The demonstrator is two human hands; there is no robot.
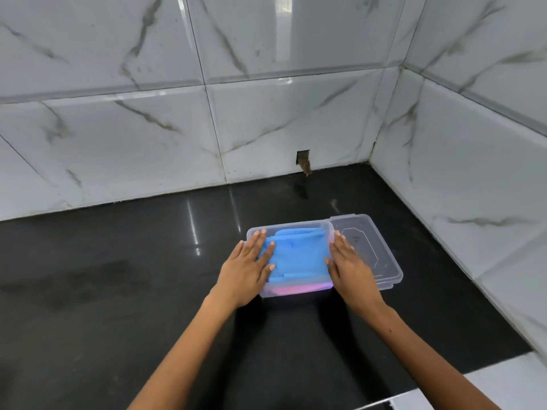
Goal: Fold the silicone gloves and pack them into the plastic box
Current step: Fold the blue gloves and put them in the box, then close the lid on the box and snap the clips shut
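A clear plastic box [291,226] stands on the black countertop, right of centre. Folded blue silicone gloves [299,254] fill its top, and a pink layer [291,290] shows through the near wall beneath them. My left hand [247,269] lies flat on the left side of the box, straight fingers pressing on the blue gloves. My right hand [349,266] lies flat along the box's right rim, fingers straight, thumb touching the gloves. The clear lid [376,247] lies open to the right, still joined to the box.
The glossy black countertop [118,276] stretches left and toward me. White marble-patterned tiled walls [207,128] close off the back and the right, meeting in a corner. A small dark hole [303,161] is cut in the back wall above the counter.
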